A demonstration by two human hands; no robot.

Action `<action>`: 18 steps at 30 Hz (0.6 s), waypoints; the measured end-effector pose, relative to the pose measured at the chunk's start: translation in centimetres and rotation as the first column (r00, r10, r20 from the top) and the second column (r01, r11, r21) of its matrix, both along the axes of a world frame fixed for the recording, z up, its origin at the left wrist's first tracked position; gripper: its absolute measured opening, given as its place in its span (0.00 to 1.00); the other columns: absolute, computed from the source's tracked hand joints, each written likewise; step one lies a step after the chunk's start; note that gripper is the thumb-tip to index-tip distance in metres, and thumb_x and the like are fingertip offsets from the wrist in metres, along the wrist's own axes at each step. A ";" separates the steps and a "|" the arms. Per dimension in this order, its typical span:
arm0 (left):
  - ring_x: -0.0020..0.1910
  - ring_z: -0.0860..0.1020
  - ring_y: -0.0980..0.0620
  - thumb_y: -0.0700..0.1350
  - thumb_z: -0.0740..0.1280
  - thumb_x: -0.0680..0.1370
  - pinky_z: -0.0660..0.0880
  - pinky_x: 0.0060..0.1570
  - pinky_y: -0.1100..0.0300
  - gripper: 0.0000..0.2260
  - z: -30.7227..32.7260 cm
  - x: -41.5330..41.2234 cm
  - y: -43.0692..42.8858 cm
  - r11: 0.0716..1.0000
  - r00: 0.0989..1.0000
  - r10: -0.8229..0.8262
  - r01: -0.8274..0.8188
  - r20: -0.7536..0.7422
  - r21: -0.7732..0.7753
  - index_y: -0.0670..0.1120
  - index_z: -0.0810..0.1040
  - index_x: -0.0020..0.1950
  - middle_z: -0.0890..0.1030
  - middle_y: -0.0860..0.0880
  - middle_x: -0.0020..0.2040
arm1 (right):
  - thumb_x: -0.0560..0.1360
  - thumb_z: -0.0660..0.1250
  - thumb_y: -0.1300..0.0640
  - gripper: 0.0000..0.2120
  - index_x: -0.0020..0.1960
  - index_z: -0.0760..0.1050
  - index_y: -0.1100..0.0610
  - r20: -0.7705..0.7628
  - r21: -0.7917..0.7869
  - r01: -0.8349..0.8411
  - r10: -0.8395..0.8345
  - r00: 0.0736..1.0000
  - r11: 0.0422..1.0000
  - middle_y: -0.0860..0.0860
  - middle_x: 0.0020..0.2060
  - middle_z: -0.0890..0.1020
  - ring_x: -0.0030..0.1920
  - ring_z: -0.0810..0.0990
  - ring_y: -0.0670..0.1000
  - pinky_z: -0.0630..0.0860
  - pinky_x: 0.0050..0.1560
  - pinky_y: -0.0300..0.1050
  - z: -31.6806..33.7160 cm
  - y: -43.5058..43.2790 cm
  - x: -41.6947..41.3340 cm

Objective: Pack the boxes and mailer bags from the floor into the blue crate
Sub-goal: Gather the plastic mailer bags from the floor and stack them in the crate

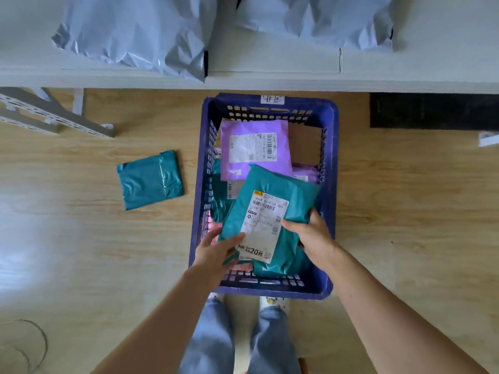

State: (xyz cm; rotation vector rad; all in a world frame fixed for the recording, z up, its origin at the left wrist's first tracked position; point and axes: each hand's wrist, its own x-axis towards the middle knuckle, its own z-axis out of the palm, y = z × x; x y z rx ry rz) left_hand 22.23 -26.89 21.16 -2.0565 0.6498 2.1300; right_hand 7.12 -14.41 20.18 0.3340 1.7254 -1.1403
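Both hands are clamping the teal plastic mailer bag with a white label (272, 184). Left hand (216, 248) is pinching its 7 o'clock corner and right hand (310, 233) is gripping the 4 o'clock edge. It's sitting tilted over the near half of the blue slotted plastic crate (330, 171), overlapping a purple plastic mailer bag (253, 126). Can't tell if it's resting yet. Film is looking light, soft and slick, so edge grips are suiting it. Second teal mailer bag (151, 179) is lying on the wooden floor (81, 238) at the crate's 9 o'clock. Its folded edge is looking like the best hold.

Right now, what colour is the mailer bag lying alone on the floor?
The mailer bag is teal, seen in the head view.
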 end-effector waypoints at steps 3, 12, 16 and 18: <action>0.48 0.81 0.44 0.34 0.73 0.69 0.80 0.45 0.51 0.20 -1.9 -1.7 -1.7 1.000 1.000 -0.014 0.013 -0.005 -0.003 0.46 0.71 0.57 0.81 0.40 0.52 | 0.72 0.72 0.63 0.19 0.58 0.68 0.55 -0.148 0.046 -0.117 0.122 0.981 0.992 0.46 0.47 0.79 0.42 0.78 0.42 0.73 0.35 0.32 -1.5 -2.8 -1.9; 0.47 0.78 0.49 0.44 0.76 0.69 0.79 0.44 0.57 0.27 -6.7 -4.8 -2.5 0.904 0.914 -0.383 0.401 0.132 -0.150 0.46 0.67 0.62 0.78 0.48 0.50 | 0.72 0.72 0.62 0.20 0.57 0.65 0.57 -0.268 0.228 -0.294 0.350 0.898 0.928 0.52 0.54 0.77 0.52 0.79 0.52 0.76 0.50 0.47 -5.3 -5.1 -4.1; 0.35 0.72 0.55 0.44 0.74 0.71 0.76 0.38 0.60 0.30 -6.8 -4.8 -1.9 0.809 0.821 -0.538 0.566 0.189 -0.156 0.46 0.65 0.69 0.75 0.50 0.44 | 0.71 0.72 0.63 0.32 0.69 0.59 0.58 -0.227 0.293 -0.360 0.430 0.874 0.886 0.54 0.63 0.75 0.59 0.77 0.55 0.76 0.53 0.47 -5.3 -4.3 -4.1; 0.33 0.71 0.56 0.43 0.73 0.72 0.74 0.32 0.62 0.31 -5.7 -4.1 -2.0 0.752 0.769 -0.604 0.637 0.210 -0.171 0.46 0.64 0.71 0.76 0.48 0.49 | 0.71 0.72 0.62 0.41 0.76 0.51 0.54 -0.210 0.309 -0.373 0.446 0.870 0.875 0.54 0.71 0.68 0.67 0.71 0.56 0.74 0.61 0.49 -4.4 -4.0 -3.9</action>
